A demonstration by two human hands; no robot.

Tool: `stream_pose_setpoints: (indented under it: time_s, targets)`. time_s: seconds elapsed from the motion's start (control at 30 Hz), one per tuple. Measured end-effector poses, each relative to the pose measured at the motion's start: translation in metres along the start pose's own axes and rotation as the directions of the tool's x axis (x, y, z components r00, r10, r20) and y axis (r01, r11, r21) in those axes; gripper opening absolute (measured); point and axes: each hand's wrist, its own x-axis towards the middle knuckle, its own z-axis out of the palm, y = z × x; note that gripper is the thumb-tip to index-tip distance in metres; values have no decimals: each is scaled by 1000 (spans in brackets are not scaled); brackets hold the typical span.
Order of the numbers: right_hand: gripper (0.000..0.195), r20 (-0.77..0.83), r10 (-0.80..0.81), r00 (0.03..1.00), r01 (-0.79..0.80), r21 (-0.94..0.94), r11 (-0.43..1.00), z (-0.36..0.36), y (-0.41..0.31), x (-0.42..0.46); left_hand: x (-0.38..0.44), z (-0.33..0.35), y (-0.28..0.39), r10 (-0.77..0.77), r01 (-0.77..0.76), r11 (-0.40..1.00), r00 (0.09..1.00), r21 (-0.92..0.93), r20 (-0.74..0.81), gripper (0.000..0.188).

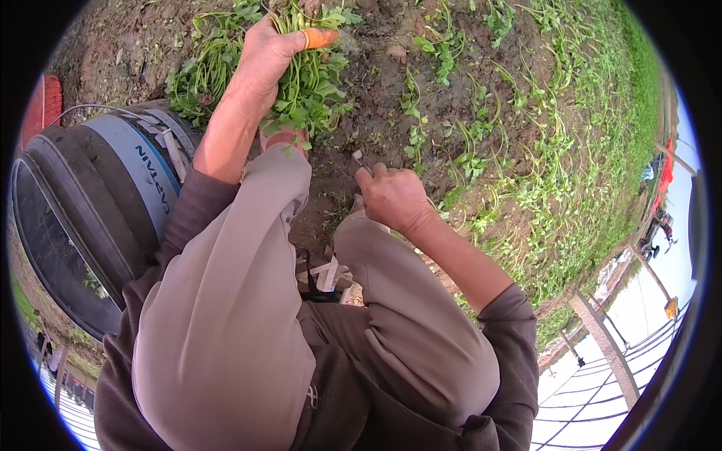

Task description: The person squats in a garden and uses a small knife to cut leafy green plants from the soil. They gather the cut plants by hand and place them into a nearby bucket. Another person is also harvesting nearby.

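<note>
At the top of the view, my left hand (269,53) is closed around a bunch of leafy green stalks (310,93), which look like celery or parsley. An orange finger cover (320,38) sits on its thumb. The leaves hang down over a pinkish boot (282,136). My right hand (395,194) is curled in a fist above my right knee. From it sticks a small thin tool (357,156) with a pale tip; the hand hides the rest. More cut greens (206,70) lie on the soil left of the bunch.
A large black tub with a blue band (121,149) stands tipped at my left, its mouth toward me. Beyond it is a red container (42,107). Rows of green plants (541,186) lean over the soil at right. Under me shows part of a low wooden seat (330,276).
</note>
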Motion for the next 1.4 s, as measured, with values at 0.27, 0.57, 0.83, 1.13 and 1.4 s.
stream_pose_setpoints:
  time_s: [0.27,0.57,0.83,1.13,1.4]
  targets:
    - [52,164,146,976,-154,38,987,6,-23,-19,1,7,-28,-427,506,792,859,-342,283,41]
    - [21,-42,665,745,-238,915,325,-58,53,20,4,-6,-26,-69,555,620,743,-555,666,57]
    - [28,488,293,822,-560,785,265,-18,50,19,7,-18,-16,-34,568,584,731,-580,682,37]
    - [37,427,114,897,-211,640,-739,3,14,59,7,-21,-2,25,503,511,802,-697,597,33]
    - [31,350,393,850,55,684,-727,8,18,57,8,-29,5,49,278,700,900,-658,432,59]
